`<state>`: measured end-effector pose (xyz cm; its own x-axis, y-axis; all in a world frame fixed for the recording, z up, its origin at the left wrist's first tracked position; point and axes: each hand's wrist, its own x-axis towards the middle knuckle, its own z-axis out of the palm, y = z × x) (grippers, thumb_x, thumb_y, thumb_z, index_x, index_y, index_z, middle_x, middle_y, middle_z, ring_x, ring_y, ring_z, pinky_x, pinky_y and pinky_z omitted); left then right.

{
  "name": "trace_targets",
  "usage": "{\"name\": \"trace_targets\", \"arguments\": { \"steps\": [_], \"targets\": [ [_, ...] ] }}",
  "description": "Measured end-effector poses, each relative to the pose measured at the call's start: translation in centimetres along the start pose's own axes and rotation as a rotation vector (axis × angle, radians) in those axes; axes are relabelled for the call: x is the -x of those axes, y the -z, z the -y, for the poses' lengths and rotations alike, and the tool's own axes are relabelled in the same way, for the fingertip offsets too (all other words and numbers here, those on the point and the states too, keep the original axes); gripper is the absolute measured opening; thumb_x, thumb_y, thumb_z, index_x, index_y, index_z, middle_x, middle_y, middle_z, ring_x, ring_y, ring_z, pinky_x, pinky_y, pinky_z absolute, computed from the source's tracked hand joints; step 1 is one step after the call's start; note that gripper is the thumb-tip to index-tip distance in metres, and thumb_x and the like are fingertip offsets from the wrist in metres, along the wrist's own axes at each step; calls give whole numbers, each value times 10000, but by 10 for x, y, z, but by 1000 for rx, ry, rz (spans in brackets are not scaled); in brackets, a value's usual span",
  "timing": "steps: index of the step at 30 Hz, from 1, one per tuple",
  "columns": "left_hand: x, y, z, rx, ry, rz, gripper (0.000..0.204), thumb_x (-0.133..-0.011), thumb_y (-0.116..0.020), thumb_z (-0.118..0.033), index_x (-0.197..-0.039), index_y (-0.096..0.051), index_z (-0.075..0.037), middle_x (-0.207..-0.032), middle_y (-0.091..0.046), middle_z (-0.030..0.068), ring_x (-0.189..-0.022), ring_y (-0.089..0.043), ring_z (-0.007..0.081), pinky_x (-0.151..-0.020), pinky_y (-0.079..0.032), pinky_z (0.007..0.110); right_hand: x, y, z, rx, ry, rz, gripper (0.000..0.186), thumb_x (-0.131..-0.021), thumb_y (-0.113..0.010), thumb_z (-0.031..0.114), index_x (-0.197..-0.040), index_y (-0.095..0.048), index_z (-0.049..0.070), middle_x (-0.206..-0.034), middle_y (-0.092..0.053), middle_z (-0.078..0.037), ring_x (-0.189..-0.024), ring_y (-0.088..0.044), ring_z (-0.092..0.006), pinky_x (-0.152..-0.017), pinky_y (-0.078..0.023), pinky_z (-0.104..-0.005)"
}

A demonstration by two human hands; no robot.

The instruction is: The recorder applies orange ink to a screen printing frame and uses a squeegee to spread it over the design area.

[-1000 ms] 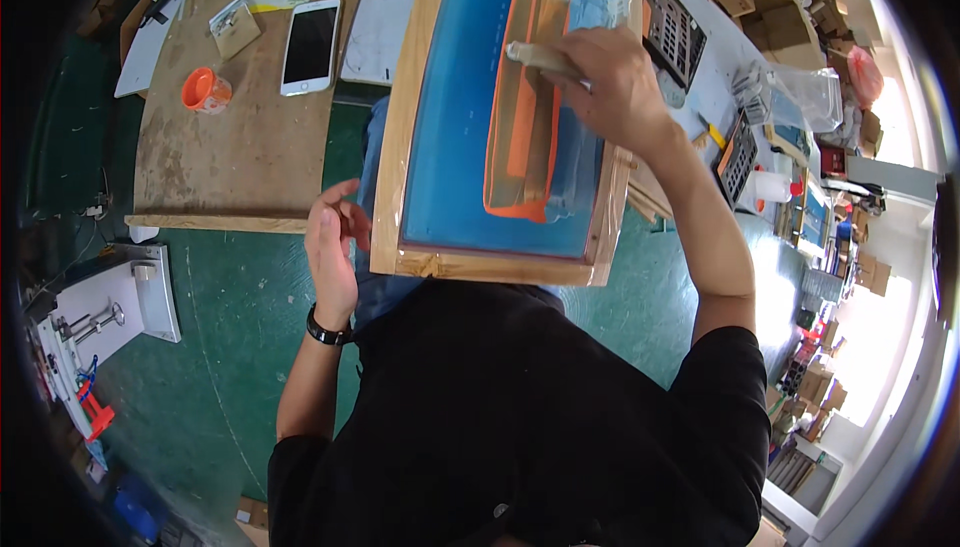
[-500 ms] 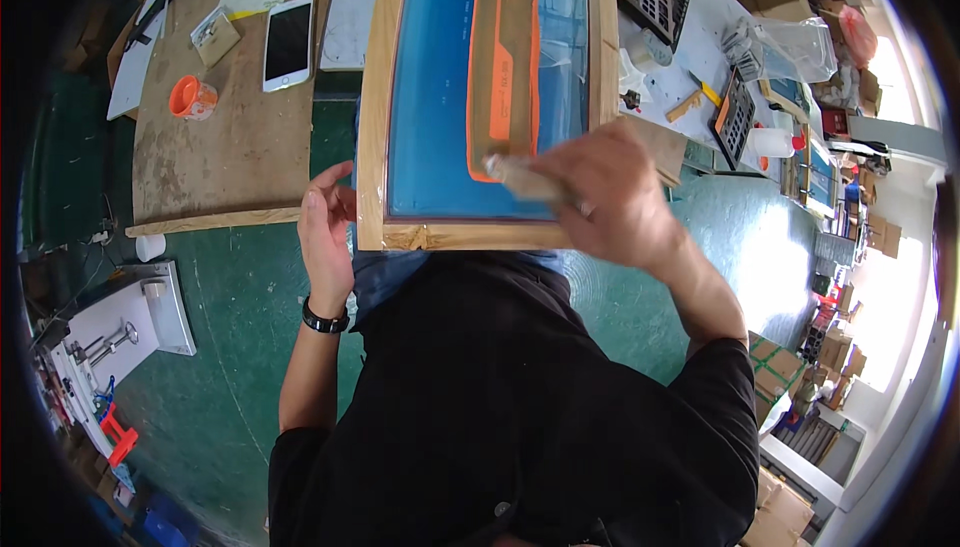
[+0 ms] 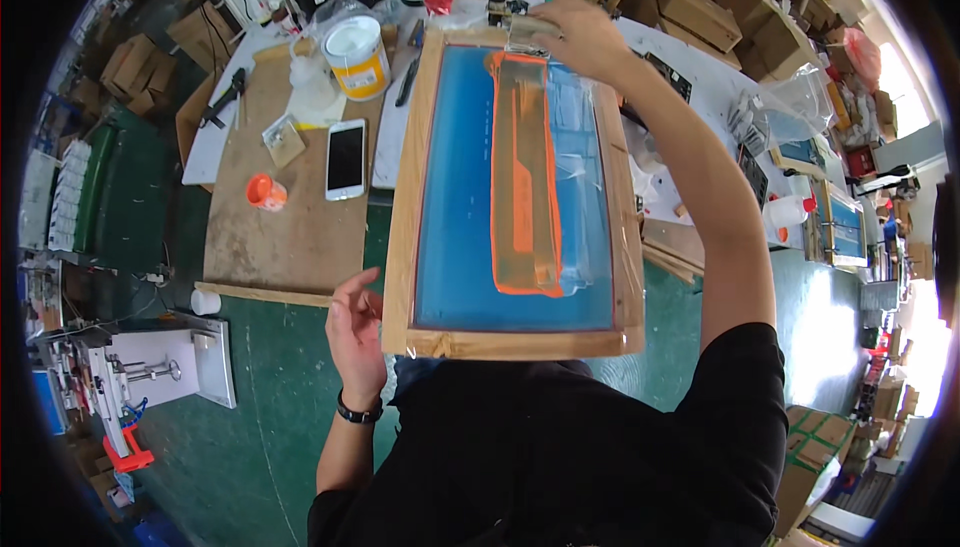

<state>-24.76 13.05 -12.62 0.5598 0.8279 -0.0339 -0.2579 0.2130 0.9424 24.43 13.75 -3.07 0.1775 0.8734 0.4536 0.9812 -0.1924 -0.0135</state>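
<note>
One wood-framed printing screen [image 3: 512,345], blue mesh [image 3: 455,237] smeared orange, before black-shirted torso [image 3: 545,447]. Right hand [image 3: 585,39] at screen's far end, fingers closed round squeegee [image 3: 524,35]. Left hand [image 3: 357,335] half-open, empty, beside near-left corner.

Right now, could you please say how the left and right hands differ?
The left hand is beside the near left corner of the wooden frame; the right hand is at its far end. The left hand looks empty, while the right hand holds a pale tool. Both are ungloved.

Left grip [image 3: 357,335]: open, fingers loosely bent
Right grip [image 3: 580,35]: far forward, fingers curled
Right arm [image 3: 728,205]: bent at elbow
</note>
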Motion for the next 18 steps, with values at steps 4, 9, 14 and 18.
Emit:
{"name": "trace_targets", "arguments": {
  "steps": [4,9,14,18],
  "targets": [
    [-9,-16,-48,108,-126,63,711,-1149,-253,-524,-1389,-608,44,-1018,-607,94,-918,-521,160,-853,-394,304,9,71,-49,-158,-153,-239,334,-978,-662,202,-1278,-739,76,-1174,-752,-114,-1013,-710,-294,-909,-566,-389],
    [-44,-55,-117,257,-487,185,803,-1124,-206,-618,-1511,-499,22,-1475,-567,242,-1334,-557,323,-1131,-405,448,101,105,-71,-387,-435,-270,266,-999,-697,164,-1233,-745,47,-856,-653,-3,-719,-532,-126,-672,-465,-274],
    [-136,-104,-197,365,-592,791,770,-1118,-290,-578,-1588,-407,20,-1548,-481,300,-1412,-495,457,-1165,-390,537,208,78,-9,-411,-419,127,303,-930,-731,80,-1231,-704,66,-938,-667,-43,-708,-574,-157,-679,-514,-317],
    [-166,-137,-236,363,-480,1032,718,-1129,-294,-530,-1572,-418,20,-1554,-469,285,-1440,-469,460,-1192,-372,541,257,59,56,-508,-413,440,458,-865,-819,181,-1265,-637,53,-1137,-685,-130,-847,-685,-294,-770,-564,-382]
  ]
}}
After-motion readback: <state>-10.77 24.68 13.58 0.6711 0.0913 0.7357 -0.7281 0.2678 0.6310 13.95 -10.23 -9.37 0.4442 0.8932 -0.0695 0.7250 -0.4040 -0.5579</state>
